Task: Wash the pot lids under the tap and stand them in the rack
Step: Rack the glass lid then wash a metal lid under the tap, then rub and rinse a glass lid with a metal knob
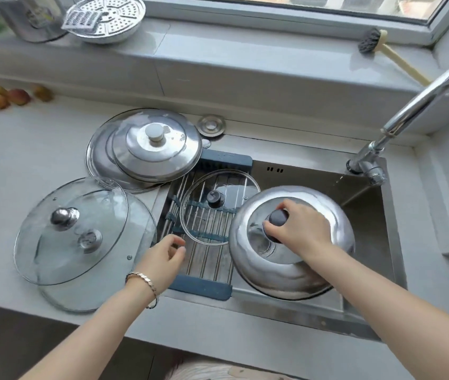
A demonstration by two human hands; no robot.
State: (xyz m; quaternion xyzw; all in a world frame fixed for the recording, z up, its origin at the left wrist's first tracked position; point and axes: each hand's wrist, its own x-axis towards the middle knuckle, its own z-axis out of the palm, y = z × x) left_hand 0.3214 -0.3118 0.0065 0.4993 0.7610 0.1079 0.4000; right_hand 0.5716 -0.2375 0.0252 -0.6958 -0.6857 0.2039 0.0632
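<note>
when read from the head view: right hand (297, 229) curled round the dark knob (278, 218) of the domed steel lid (300, 272), pinching it from above; lid held dome-up over the sink (368, 242) basin, directly under the grip, near rim dipped slightly; left hand (163, 256) poised above the near left edge of the rack (209, 264), fingers loosely curled, holding nothing; rack just left of the held lid, rods running front to back; small glass lid (234, 193) lying flat on those rods, not upright, close beside the steel rim, contact not discernible; tap (410, 111) to the rear right of the grip, flow not discernible; judged next: carry leftward, turn on edge in line with the rods; left hand nearer the rack, suited to steadying the rim.
</note>
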